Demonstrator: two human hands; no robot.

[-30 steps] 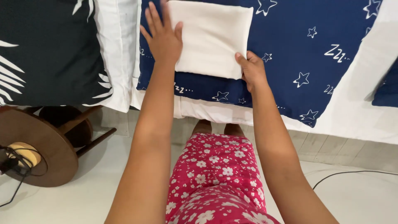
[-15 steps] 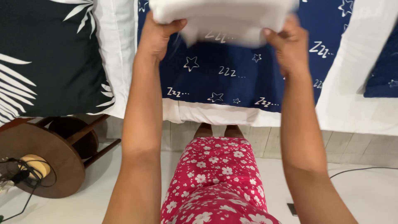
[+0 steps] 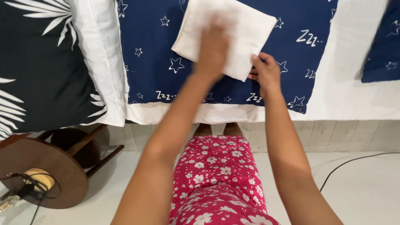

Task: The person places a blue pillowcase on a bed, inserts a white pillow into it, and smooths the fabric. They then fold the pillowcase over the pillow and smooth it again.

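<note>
Where the dark blue star-printed sheet (image 3: pixel 150 50) covers the bed, one folded white cloth (image 3: pixel 250 29) lies flat on it, turned askew to the bed's edge: its long axis looks to run from the upper left down toward the lower right, and its nearest corner points down toward the person, though the upper edge runs out of view. Two hands are on it. The left hand (image 3: pixel 213 46) lies spread flat on the middle of the cloth, blurred, fingers loose and not gripping anything. The right hand (image 3: pixel 265 71) sits at the cloth's lower right corner, fingers curled against the edge; whether it pinches the cloth or only touches it I cannot tell. Left of the blue sheet lie a white pillow (image 3: pixel 96 54) and one black cushion with white leaf print (image 3: pixel 37 71). A second dark blue piece (image 3: pixel 382 46) shows at the far right, on the white bedsheet (image 3: pixel 346 87). Below, on the floor, stands one round wooden stool (image 3: pixel 41 166), with a cable (image 3: pixel 346 164) well apart on the right.
</note>
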